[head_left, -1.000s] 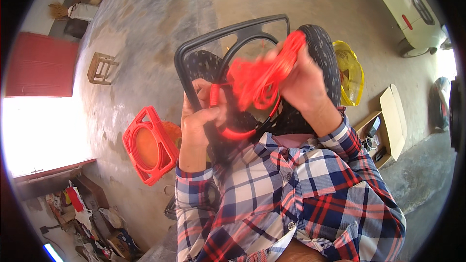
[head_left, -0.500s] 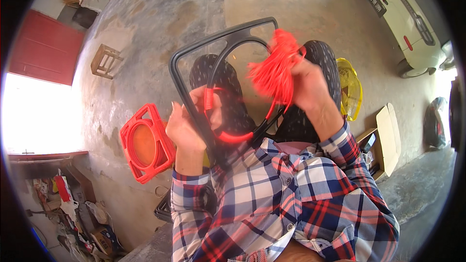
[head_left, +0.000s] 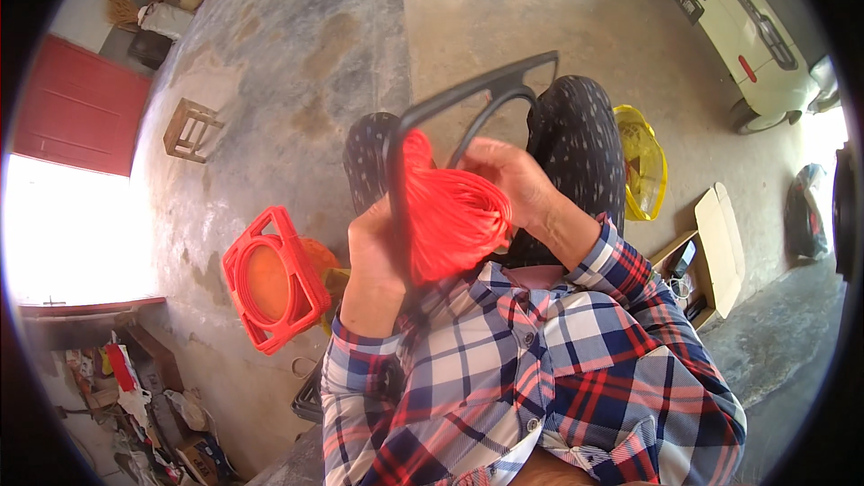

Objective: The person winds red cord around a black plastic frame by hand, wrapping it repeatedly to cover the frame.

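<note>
A square black plastic frame (head_left: 477, 83) with a round inner ring (head_left: 490, 117) is held tilted above my lap. My left hand (head_left: 373, 256) grips its near left side, with the fingertips hidden behind the frame and cord. A thick bundle of red plastic cord (head_left: 454, 220) hangs across the ring, its looped end toward my right. My right hand (head_left: 511, 178) is closed at the bundle's upper side, beside the ring, and its fingers partly disappear behind the cord. Red cord wrapped on the ring is mostly hidden now.
A red square frame with a round centre (head_left: 272, 281) stands at my left. A yellow basket (head_left: 661, 171) and an opened cardboard box (head_left: 720, 247) are at my right. Farther off are a small wooden stool (head_left: 191, 130), a pale vehicle (head_left: 720, 27) and a dark bag (head_left: 807, 211).
My right hand has brought the red cord bundle leftward and nearer, across the ring to beside my left hand. The black frame has tilted and shifted right.
</note>
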The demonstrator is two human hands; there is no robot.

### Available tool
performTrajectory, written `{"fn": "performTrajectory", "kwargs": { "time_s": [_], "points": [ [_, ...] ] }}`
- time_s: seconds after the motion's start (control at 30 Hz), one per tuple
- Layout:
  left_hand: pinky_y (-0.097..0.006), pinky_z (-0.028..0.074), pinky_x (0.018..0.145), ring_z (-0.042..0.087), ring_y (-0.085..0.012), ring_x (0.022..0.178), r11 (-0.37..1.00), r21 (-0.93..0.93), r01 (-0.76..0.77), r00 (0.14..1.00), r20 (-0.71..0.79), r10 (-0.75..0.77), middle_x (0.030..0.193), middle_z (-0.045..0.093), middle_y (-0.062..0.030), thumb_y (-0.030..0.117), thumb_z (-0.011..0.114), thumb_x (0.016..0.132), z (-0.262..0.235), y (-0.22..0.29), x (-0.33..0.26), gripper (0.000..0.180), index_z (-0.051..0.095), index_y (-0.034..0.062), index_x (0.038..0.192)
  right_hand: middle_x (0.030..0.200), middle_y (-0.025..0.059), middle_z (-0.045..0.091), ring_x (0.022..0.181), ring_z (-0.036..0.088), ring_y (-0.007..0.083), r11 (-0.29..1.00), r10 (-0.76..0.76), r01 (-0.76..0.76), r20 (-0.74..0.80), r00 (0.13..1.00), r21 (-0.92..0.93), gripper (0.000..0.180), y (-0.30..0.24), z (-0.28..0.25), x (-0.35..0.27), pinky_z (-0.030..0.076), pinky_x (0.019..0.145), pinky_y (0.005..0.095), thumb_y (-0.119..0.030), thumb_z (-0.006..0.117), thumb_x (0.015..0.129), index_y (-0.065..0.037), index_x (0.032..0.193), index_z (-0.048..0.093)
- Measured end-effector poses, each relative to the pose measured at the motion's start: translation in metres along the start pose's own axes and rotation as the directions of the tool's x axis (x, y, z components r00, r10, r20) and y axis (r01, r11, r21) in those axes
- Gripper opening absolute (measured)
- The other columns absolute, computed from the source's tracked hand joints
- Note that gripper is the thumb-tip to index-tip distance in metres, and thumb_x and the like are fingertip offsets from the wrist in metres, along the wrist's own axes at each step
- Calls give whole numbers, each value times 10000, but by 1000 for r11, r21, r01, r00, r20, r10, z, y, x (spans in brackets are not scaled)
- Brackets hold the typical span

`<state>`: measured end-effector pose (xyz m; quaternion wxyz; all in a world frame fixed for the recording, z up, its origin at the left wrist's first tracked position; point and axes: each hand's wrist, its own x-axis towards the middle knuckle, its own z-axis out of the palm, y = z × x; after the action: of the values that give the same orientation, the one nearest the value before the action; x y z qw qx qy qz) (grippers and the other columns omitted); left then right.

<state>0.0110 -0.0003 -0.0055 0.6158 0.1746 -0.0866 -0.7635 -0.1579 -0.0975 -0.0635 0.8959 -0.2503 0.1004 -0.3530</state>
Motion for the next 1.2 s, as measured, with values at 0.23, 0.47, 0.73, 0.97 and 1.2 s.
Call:
{"fn": "performTrajectory", "kwargs": {
  "time_s": [0.23,0.47,0.73,0.97,1.2],
  "points": [
    [-301,474,650,593,-226,804,968,241,76,988,-147,-41,1121,598,-175,332,434,952,-3,-8,-7,481,507,-52,1232,1070,43,650,983,614,146,974,66,-57,-34,997,218,314,-10,20,13,474,899,307,-186,640,895,1,1142,587],
    [-258,347,393,517,-177,555,838,504,-212,977,76,201,993,596,-200,461,400,971,-29,17,-13,554,545,-19,1206,1190,136,612,1085,589,226,898,-164,87,-144,976,-432,451,-38,-23,-30,427,981,345,-297,609,889,25,1202,565],
    [-254,294,376,478,-151,484,902,378,-210,951,-134,278,807,568,-79,228,701,852,-50,40,-9,374,541,118,1172,523,37,586,445,610,213,970,-241,178,656,715,163,338,-100,14,-79,499,732,373,-416,380,1016,-106,882,403],
    [-253,393,368,470,-150,511,866,397,-305,950,56,308,801,514,-103,208,590,938,-63,53,-13,269,523,153,1192,509,-25,420,370,351,105,953,-287,301,212,934,-38,463,-86,25,-118,356,491,279,-535,307,1003,-89,925,406],
    [-317,447,447,481,-174,516,916,394,-73,993,-61,106,727,541,-98,412,511,962,-68,58,-20,363,584,68,1055,534,-20,387,431,332,80,959,-262,273,-138,955,73,430,-79,-15,-109,315,466,247,-445,339,1024,-49,924,473]
  ]
}}
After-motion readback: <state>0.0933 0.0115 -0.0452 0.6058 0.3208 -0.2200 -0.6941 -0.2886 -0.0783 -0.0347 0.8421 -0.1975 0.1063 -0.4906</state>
